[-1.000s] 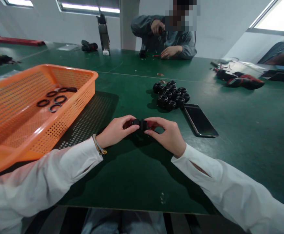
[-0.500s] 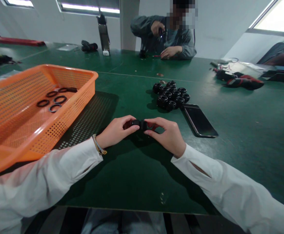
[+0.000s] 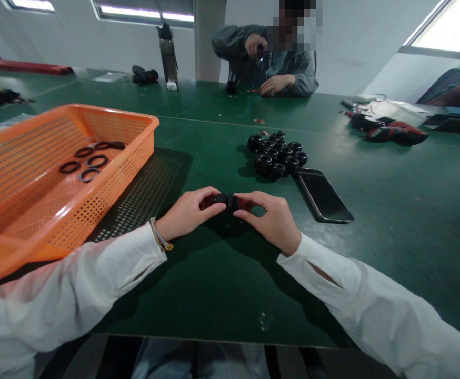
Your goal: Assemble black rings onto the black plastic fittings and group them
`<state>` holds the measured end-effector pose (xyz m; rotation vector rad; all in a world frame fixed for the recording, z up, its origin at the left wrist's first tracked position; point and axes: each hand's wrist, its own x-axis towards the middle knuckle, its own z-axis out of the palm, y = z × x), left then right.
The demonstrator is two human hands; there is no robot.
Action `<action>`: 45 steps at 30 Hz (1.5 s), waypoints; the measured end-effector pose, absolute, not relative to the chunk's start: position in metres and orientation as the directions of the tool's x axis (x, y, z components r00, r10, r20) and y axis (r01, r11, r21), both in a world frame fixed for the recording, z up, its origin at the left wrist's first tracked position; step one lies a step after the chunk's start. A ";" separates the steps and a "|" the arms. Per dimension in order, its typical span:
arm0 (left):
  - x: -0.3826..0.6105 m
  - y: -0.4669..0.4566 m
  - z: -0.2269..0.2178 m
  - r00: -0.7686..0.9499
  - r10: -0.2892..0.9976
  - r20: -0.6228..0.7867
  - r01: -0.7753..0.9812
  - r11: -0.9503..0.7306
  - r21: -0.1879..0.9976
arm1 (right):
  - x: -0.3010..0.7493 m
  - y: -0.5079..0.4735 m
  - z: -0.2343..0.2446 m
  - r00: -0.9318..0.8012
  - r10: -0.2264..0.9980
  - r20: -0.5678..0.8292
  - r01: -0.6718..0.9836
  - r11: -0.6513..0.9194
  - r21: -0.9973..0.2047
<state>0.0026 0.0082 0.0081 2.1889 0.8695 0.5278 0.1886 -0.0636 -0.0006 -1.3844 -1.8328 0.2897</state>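
Over the table's near half, my left hand (image 3: 190, 211) pinches one end of a small black round fitting (image 3: 229, 201) between thumb and fingers. My right hand (image 3: 272, 217) grips its other end the same way, so the fingertips of both hands nearly meet. Fingers cover much of the fitting, and I cannot tell whether it is one piece or two pressed together. Beyond my right hand stands a cluster of glossy black round fittings (image 3: 278, 153) with holes in their tops. A phone (image 3: 323, 196) with a dark screen lies beside that cluster.
An orange perforated basket (image 3: 115, 197) on the left holds several black rings (image 3: 97, 160). Across the green table (image 3: 214, 295) a person (image 3: 249, 63) works with both hands. A black and red object (image 3: 398, 132) lies at the far right, and an upright dark device (image 3: 169, 58) stands at the back.
Both hands keep the same grip on the fitting. My right fingers have shifted very slightly; the basket, cluster and phone are where they were.
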 end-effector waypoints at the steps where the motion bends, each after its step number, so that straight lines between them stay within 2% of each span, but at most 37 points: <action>1: 0.002 0.008 0.008 0.691 0.715 0.108 0.424 -0.522 0.740 | 0.189 -0.064 -0.001 -0.075 0.888 0.454 0.701 0.370 -0.609; 10: 0.003 0.009 0.007 0.691 0.714 0.112 0.425 -0.526 0.736 | 0.187 -0.064 -0.003 -0.054 0.901 0.431 0.647 0.360 -0.672; 17: 0.002 0.009 0.007 0.696 0.710 0.108 0.420 -0.524 0.740 | 0.188 -0.065 -0.001 -0.091 0.889 0.449 0.637 0.399 -0.660; 45: 0.002 0.009 0.008 0.691 0.715 0.104 0.425 -0.519 0.742 | 0.188 -0.064 -0.003 -0.059 0.902 0.427 0.675 0.351 -0.648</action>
